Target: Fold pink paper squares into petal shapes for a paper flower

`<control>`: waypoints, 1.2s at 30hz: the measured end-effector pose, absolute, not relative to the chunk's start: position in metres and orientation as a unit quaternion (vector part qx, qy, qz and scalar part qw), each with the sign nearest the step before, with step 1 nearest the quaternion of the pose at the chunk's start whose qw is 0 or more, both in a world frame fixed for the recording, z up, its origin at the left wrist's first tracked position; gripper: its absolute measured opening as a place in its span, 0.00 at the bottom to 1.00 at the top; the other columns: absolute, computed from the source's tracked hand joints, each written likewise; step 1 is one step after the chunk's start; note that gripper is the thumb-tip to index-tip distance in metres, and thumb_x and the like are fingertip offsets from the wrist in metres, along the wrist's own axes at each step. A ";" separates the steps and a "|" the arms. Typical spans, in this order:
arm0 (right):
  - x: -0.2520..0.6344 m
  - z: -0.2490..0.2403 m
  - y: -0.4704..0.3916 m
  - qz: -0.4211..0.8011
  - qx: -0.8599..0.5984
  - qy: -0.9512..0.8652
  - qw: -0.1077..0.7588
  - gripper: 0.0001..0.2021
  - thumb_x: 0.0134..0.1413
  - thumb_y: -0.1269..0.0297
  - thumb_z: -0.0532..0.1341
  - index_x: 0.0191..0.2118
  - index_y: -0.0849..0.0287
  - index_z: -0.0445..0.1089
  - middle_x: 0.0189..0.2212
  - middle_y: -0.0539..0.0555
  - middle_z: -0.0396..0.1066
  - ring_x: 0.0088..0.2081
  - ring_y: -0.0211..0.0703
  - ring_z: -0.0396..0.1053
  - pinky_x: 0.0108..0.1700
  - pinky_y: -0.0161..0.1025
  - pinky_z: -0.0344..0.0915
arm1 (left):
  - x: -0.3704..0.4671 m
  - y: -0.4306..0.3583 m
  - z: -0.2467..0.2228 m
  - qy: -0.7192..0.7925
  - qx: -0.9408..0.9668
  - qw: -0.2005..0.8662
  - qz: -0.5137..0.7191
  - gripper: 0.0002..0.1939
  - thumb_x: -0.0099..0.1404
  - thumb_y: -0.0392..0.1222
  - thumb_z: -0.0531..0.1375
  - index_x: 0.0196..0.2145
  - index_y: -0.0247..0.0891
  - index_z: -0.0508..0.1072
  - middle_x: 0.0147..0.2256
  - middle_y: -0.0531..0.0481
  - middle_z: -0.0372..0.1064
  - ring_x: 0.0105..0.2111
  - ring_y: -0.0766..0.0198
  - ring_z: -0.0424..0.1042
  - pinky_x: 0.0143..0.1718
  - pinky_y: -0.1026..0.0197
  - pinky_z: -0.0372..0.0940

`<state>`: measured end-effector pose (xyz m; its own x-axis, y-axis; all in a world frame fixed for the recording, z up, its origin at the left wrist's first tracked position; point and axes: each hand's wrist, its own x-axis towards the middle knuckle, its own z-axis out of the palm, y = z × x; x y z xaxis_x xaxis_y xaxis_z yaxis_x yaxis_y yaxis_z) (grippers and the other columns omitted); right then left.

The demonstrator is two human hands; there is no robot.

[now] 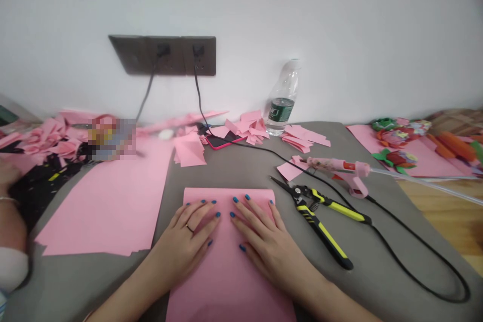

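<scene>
A long pink paper sheet [234, 282] lies in front of me, its far end curled or folded over into a rounded edge. My left hand [192, 234] rests on the left side of that end, fingers stretched forward, a ring on one finger. On the right side my right hand [266, 236] lies flat with its fingers spread. Both hands have blue nails and press on the paper without gripping it. Black-and-yellow wire pliers [320, 216] lie to the right of my right hand, jaws pointing away to the left.
A pink glue gun [345, 168] with a trailing black cord sits behind the pliers. Stacked pink sheets [109, 206] lie left, near another person's arm [11, 216]. A water bottle [283, 100], phone [222, 141] and pink scraps [249, 126] stand or lie along the wall.
</scene>
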<state>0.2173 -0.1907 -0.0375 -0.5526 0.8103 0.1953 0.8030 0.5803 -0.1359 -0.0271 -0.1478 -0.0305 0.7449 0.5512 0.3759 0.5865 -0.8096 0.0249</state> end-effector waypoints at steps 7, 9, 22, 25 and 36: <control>0.217 -0.040 -0.194 0.019 -0.466 -0.876 0.123 0.23 0.61 0.72 0.53 0.61 0.57 0.63 0.67 0.58 0.52 0.67 0.59 0.49 0.62 0.66 0.53 | -0.023 -0.159 -0.030 -0.330 -0.926 0.018 -0.183 0.18 0.67 0.30 0.50 0.52 0.32 0.71 0.49 0.38 0.70 0.48 0.51 0.66 0.49 0.50 0.64; 0.216 -0.041 -0.194 0.020 -0.467 -0.874 0.131 0.23 0.61 0.72 0.53 0.61 0.57 0.63 0.67 0.58 0.53 0.67 0.59 0.49 0.61 0.66 0.55 | -0.023 -0.160 -0.030 -0.331 -0.925 0.020 -0.185 0.18 0.68 0.30 0.50 0.53 0.31 0.71 0.49 0.38 0.70 0.48 0.52 0.66 0.49 0.50 0.65; 0.214 -0.045 -0.194 0.011 -0.459 -0.876 0.147 0.24 0.60 0.73 0.53 0.61 0.58 0.63 0.67 0.60 0.53 0.67 0.59 0.49 0.59 0.63 0.59 | -0.005 -0.173 -0.028 -0.374 -0.911 0.032 -0.172 0.17 0.69 0.35 0.50 0.51 0.33 0.72 0.48 0.38 0.69 0.48 0.49 0.65 0.49 0.45 0.64; 0.214 -0.045 -0.194 0.014 -0.459 -0.876 0.147 0.24 0.60 0.74 0.53 0.61 0.59 0.63 0.67 0.60 0.53 0.67 0.59 0.49 0.59 0.63 0.60 | -0.001 -0.177 -0.030 -0.373 -0.911 0.038 -0.170 0.18 0.68 0.35 0.51 0.52 0.30 0.71 0.48 0.38 0.70 0.48 0.49 0.65 0.50 0.47 0.63; 0.214 -0.046 -0.194 0.013 -0.458 -0.877 0.147 0.27 0.59 0.74 0.53 0.64 0.58 0.60 0.67 0.58 0.52 0.68 0.57 0.48 0.60 0.61 0.59 | 0.001 -0.187 -0.040 -0.390 -0.905 0.062 -0.156 0.20 0.70 0.37 0.49 0.56 0.29 0.67 0.52 0.39 0.69 0.53 0.50 0.63 0.59 0.45 0.51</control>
<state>0.2139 -0.1936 -0.0459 -0.5379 0.8065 0.2454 0.7988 0.5806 -0.1571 0.0014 -0.1868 -0.0397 0.6473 0.6868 0.3305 0.7254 -0.6883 0.0094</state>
